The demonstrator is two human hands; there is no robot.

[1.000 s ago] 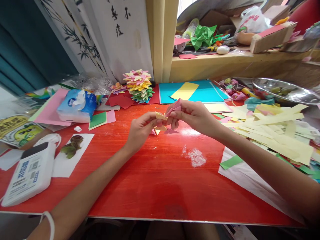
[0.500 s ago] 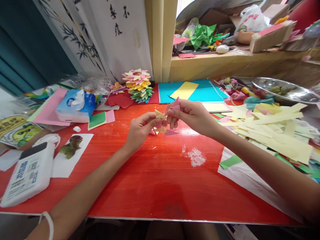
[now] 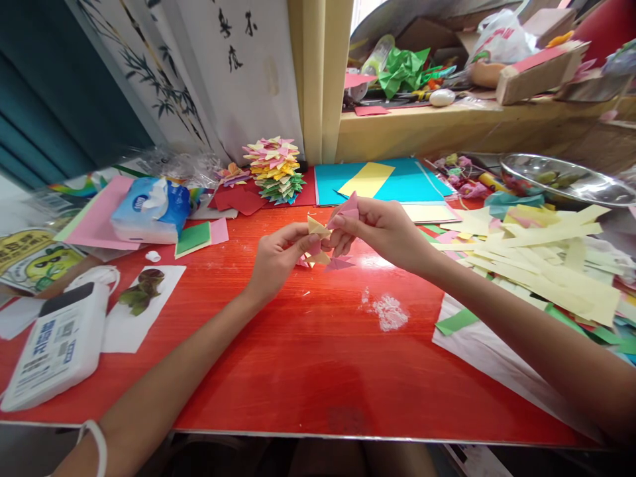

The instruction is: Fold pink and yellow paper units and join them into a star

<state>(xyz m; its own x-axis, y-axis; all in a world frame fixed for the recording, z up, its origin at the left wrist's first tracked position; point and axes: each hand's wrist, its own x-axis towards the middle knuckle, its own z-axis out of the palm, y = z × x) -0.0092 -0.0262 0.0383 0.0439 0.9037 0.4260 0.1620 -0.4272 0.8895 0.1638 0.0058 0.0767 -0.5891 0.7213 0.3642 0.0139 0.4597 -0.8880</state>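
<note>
My left hand (image 3: 281, 258) pinches a cream folded paper piece (image 3: 317, 226) between thumb and fingertips, over the red table. A pink folded piece (image 3: 350, 207) is gripped in my right hand (image 3: 380, 228), whose fingertips meet the cream piece. Below the fingers hang more pink and cream folded pieces (image 3: 340, 263), apparently linked to those held; the joints are hidden by my fingers. Behind my hands stands a round stack of folded paper (image 3: 275, 169) in pink, cream, yellow, green and blue.
Cream paper strips (image 3: 551, 265) lie in a pile at right beside a metal bowl (image 3: 571, 180). Blue sheets (image 3: 417, 182) are at the back. A tissue pack (image 3: 149, 215) and a white box (image 3: 59, 344) sit at left.
The pink piece in my right hand has tilted slightly more upright. My left hand holds its place.
</note>
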